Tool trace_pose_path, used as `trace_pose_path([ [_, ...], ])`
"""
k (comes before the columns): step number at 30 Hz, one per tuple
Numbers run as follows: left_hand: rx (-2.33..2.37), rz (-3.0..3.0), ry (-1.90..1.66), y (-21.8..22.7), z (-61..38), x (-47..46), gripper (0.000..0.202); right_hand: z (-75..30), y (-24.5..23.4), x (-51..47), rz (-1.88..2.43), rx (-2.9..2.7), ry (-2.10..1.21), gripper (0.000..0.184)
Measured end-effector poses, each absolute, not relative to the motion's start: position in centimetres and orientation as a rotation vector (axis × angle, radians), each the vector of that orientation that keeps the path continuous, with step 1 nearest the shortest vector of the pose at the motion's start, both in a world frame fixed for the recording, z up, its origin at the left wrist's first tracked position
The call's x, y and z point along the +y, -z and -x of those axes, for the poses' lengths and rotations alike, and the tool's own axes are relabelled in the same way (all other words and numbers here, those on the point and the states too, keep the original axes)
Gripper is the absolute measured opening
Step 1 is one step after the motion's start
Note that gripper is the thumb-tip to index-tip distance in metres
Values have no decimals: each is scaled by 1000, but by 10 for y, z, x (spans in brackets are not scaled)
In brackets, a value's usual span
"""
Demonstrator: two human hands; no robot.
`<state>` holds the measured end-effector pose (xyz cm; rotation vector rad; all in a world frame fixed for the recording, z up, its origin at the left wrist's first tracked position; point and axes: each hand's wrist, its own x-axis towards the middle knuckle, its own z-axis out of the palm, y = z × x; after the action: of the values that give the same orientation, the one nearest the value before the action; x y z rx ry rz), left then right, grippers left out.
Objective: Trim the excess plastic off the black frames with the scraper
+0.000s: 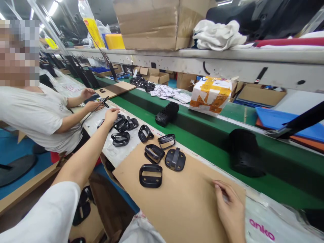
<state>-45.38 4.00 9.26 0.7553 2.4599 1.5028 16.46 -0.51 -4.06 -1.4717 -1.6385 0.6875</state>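
Left hand: the left hand (111,114) is reaching far to the left and lying on top of the pile of black parts (124,124). Its fingers are bending down over the pile. I cannot tell if it is gripping one.
Right hand: the right hand (229,206) is resting on the near right part of the cardboard sheet (182,202). Its fingers are curling in close to the thumb. I cannot tell if they are pinching anything.
Pile: it is sitting on the white table (118,153), far left.
Set out: a flat black frame (151,175), a second frame (154,152) and a rounder black piece (175,159) are lying apart on the cardboard sheet.
In between: three loose parts (145,133) are lying between the pile and the sheet.
How far along: it is looking partly done, with a few parts spread out and several waiting in the pile.
Green belt: the green belt (202,141) is carrying two bigger black blocks (167,114) on the far side.
Other person: another person (37,114) is working far left.
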Motion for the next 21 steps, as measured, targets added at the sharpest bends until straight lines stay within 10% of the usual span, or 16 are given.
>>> trace_pose_path([
  [7,1935,-2005,-242,-94,372,56,61,-162,40,-4,1454,-1639,-719,38],
  [10,1983,-2066,2,-95,347,66,42,-161,39,-4,1409,-1637,-730,37],
  [21,1489,-1632,-1115,-158,209,41,39,-152,25,-12,1207,-1630,-796,23],
])
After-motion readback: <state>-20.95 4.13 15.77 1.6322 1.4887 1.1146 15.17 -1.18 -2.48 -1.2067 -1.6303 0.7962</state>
